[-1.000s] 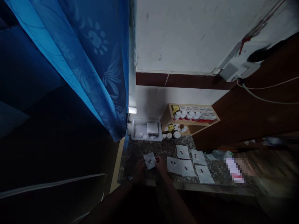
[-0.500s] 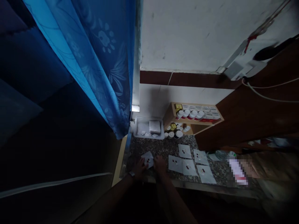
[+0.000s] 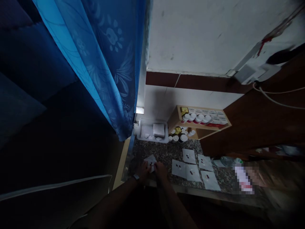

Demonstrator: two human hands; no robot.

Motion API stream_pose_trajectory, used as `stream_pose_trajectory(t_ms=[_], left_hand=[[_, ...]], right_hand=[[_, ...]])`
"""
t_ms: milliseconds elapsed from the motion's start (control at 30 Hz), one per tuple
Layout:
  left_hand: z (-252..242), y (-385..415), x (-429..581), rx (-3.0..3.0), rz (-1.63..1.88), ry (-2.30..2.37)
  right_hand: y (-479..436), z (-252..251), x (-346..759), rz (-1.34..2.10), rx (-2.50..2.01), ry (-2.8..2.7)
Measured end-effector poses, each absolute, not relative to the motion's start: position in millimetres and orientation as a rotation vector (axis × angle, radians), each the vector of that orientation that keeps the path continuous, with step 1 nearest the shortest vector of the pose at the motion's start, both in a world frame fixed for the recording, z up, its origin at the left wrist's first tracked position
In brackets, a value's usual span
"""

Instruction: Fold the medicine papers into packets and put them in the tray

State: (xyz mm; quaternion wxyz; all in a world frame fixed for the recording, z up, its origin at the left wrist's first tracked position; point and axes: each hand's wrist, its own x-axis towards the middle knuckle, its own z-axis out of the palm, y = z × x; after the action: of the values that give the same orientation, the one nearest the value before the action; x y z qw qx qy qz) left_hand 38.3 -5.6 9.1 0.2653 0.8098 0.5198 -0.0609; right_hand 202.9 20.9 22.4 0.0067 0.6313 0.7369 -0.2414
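On the dark speckled counter, a white paper square (image 3: 150,158) with a few small dark pills lies between my hands. My left hand (image 3: 143,171), a watch on its wrist, has its fingers closed on the paper's left edge. From the other side my right hand (image 3: 161,171) holds the right edge, its fingertips curled over it. The hands are dim, and parts of the fingers are hidden. To the right lie several more paper squares, among them one near my right hand (image 3: 178,168) and one farther right (image 3: 210,180), each bearing small pills.
Behind stands a translucent tray (image 3: 145,129) with a stack of white paper (image 3: 158,129). A small wooden shelf (image 3: 178,117) holds white bottles (image 3: 199,119) and boxes. A blue curtain (image 3: 119,73) hangs left. A clear bottle (image 3: 227,161) lies right, by a blurred-out area.
My right hand has shifted slightly left, so its fingertips now reach over the paper's right edge. My left hand stays at the left edge. The view has tilted a little.
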Motion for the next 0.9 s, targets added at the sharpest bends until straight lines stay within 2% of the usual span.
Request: stream_pose_trajectory(t_ms=[200, 333, 533, 700, 900], left_hand=[[3.5, -3.5, 44.5, 2.249, -0.143, 1.471], [-2.3, 3.8, 46.5, 2.352, -0.081, 1.378], [-3.5, 14.3, 37.6, 2.434, -0.079, 1.25], [5.6, 16.6, 35.0, 2.347, -0.077, 1.283], [15.0, 21.2, 38.0, 2.097, -0.095, 1.402]], right_hand=[[16.0, 16.4, 207.4, -0.884, 1.959, 2.345], [16.9, 15.5, 206.8, -0.865, 1.979, 2.329], [15.6, 16.6, 213.7, -0.79, 1.749, 2.426], [10.6, 8.1, 220.2, -0.691, 1.633, 2.5], [12.4, 17.1, 222.3, -0.765, 1.59, 2.519]])
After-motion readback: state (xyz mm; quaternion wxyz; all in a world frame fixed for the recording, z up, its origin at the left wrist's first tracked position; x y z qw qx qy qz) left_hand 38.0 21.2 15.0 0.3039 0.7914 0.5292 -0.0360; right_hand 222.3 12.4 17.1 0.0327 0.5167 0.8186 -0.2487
